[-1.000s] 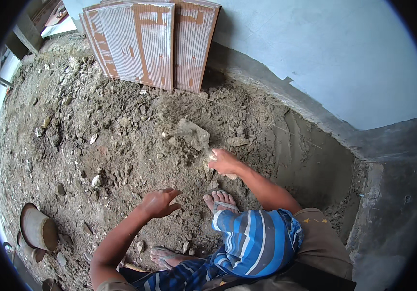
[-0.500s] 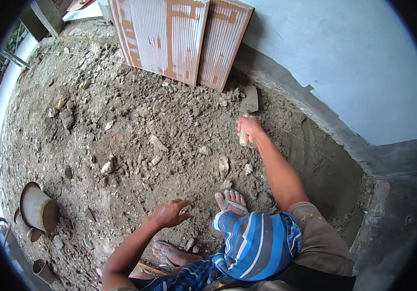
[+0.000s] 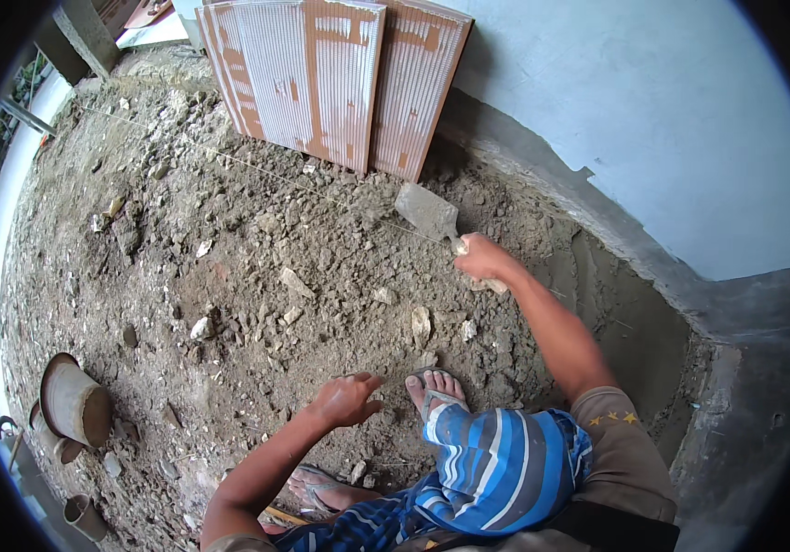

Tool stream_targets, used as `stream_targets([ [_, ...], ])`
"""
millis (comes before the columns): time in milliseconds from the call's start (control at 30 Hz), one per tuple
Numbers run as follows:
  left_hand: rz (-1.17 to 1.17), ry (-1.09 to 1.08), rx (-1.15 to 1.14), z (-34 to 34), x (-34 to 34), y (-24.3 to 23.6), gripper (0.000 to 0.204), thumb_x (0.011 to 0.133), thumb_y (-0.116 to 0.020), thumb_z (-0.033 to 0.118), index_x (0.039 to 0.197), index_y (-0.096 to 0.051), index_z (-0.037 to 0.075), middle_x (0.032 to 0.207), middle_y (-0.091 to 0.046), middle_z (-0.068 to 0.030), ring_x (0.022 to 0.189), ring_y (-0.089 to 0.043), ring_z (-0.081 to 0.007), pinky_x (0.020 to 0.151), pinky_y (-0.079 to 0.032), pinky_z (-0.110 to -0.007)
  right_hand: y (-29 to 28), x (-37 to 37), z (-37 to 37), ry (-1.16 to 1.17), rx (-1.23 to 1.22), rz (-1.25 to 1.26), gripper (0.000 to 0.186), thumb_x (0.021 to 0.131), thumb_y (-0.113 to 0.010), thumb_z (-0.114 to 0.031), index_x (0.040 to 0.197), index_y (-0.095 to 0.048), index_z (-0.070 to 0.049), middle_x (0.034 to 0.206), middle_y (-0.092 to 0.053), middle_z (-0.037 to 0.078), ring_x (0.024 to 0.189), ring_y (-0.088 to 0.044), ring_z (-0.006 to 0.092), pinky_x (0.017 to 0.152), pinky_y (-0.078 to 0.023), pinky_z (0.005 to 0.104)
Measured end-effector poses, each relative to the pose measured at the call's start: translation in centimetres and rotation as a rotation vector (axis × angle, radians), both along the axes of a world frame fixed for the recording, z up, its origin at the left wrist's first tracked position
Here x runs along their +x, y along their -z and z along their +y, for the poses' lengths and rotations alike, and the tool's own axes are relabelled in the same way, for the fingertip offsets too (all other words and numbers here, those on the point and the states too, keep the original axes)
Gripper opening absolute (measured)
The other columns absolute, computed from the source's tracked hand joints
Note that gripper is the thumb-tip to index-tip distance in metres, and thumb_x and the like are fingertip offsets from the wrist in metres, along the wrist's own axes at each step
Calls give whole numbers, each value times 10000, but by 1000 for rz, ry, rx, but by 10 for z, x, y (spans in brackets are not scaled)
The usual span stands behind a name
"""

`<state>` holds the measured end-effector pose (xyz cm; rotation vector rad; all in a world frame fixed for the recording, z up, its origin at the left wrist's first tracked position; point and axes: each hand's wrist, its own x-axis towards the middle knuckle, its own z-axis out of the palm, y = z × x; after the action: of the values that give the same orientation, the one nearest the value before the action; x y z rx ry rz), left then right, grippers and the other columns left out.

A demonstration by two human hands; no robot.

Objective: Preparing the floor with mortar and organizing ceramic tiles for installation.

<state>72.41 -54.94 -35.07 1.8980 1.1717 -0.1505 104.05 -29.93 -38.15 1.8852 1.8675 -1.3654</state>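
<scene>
My right hand is closed round the handle of a trowel, whose flat grey blade points up and left over the rubble, just below the leaning tiles. A thin string runs past the blade. Nothing is in my left hand, which hangs over the soil left of my forward foot with its fingers loosely bent and partly apart. Smooth wet mortar lies along the wall, right of my right forearm.
Large ribbed-back tiles lean at the pale blue wall. Stones and lumpy soil cover the ground. Buckets lie at the far left, with a small pot below them. My sandalled feet stand near the lower middle.
The trowel has swung left, its blade turning from pointing up to pointing up-left. My right hand has dropped slightly, and my left hand has shifted a little to the right.
</scene>
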Motion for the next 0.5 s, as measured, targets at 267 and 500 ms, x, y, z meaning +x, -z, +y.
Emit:
stream_targets([
  [267,-108,-121,93,-6,-17,-9,479,913,-638,405,1301,-574,132,1149,-667,-172,973,-669,-396,800,-561,-496,-42,23,-4,70,290,-226,441,784,-637,-231,1140,-639,28,1088,-688,260,1042,-667,399,890,-522,446],
  [500,2,-37,-34,-14,-11,7,493,916,-636,408,1328,-555,150,1189,-649,-160,1006,-663,-390,832,-551,-508,-7,-7,44,109,91,-183,416,738,-622,-154,1091,-661,61,1049,-671,327,994,-685,417,848,-541,440],
])
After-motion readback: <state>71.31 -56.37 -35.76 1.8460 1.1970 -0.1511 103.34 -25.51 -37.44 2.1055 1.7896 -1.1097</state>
